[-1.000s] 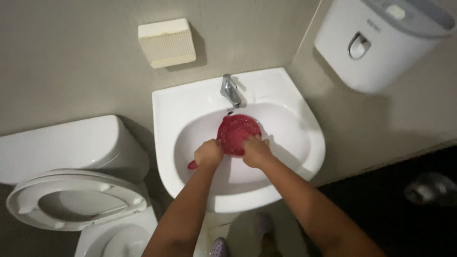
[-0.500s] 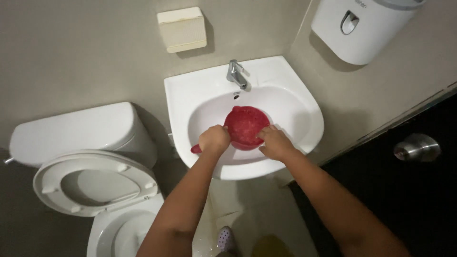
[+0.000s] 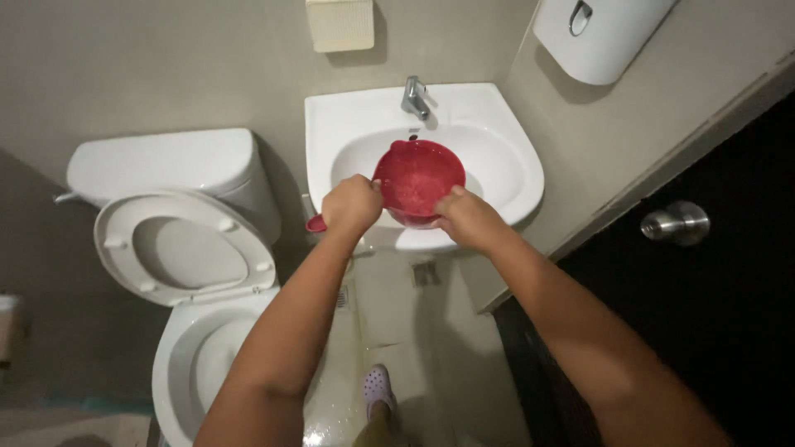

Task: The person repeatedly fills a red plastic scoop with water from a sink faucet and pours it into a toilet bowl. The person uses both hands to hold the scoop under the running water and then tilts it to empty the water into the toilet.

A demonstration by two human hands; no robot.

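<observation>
A red plastic dipper (image 3: 418, 176) with a short handle is held over the white wash basin (image 3: 505, 157). My left hand (image 3: 352, 204) is closed around its handle on the left, the handle's end poking out below the fist. My right hand (image 3: 464, 217) grips the dipper's near right rim. The bowl of the dipper faces up and sits just below the chrome tap (image 3: 413, 97).
A white toilet (image 3: 178, 248) with raised seat and cistern stands left of the basin. A cream soap dispenser (image 3: 341, 23) and a white paper dispenser (image 3: 598, 33) hang on the wall. A dark door with a metal knob (image 3: 677, 222) is at right. Wet floor below.
Both hands have drawn the dipper up and toward the basin's front edge. The view has tilted down, showing more floor and toilet.
</observation>
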